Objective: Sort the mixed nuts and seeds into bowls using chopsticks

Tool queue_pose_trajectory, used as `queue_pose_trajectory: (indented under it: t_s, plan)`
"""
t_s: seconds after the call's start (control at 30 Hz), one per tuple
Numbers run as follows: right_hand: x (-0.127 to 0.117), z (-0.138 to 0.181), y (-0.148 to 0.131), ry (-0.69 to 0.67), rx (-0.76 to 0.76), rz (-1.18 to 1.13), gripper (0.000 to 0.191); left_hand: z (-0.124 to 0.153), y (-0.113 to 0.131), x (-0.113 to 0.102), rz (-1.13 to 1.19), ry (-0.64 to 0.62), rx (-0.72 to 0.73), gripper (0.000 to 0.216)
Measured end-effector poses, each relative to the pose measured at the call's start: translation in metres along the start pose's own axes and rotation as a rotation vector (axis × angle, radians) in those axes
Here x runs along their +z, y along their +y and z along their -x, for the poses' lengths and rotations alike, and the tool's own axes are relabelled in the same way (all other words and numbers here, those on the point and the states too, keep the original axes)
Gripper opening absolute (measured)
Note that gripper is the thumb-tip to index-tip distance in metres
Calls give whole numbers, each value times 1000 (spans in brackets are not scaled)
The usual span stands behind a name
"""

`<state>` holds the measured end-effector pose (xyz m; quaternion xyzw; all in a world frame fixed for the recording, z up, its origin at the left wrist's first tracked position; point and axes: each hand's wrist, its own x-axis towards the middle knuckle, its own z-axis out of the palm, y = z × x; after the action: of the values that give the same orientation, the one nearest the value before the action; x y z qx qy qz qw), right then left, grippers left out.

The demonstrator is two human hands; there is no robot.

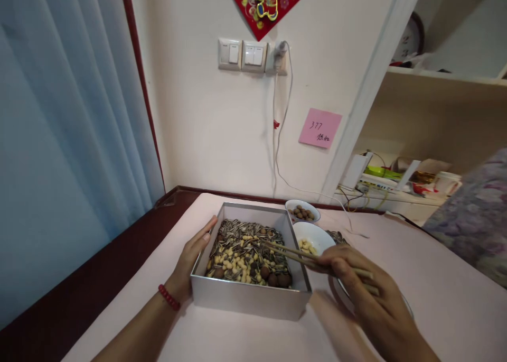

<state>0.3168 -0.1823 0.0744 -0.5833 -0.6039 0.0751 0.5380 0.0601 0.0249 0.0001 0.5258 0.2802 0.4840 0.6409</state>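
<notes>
A grey cardboard box (245,297) sits on the pale table, filled with mixed sunflower seeds, peanuts and brown nuts (247,256). My left hand (189,261) lies flat along the box's left wall, fingers stretched out. My right hand (356,277) is closed around a pair of wooden chopsticks (285,251), whose tips reach over the seeds near the box's middle. Right of the box stands a white bowl (317,234) holding a few peanuts. Behind it is a smaller bowl (303,212) with brown nuts.
The pink-covered table (435,298) meets a dark red ledge (79,293) on the left, beside blue curtains. A white cable hangs from the wall socket (279,58) to the table. Cluttered shelves (396,185) stand at the back right, and patterned fabric (479,219) lies at the right edge.
</notes>
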Motion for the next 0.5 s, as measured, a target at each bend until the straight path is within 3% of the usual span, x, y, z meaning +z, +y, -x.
queue_pose_trajectory:
  t_s: [0.17,0.5]
  plan:
    - [26,-5,4,-160,50,-56,26,1,-1,-1,17,-16,1,55]
    - [44,-15,9,-218,31,-4,28,3,5,1,-34,-6,28,54]
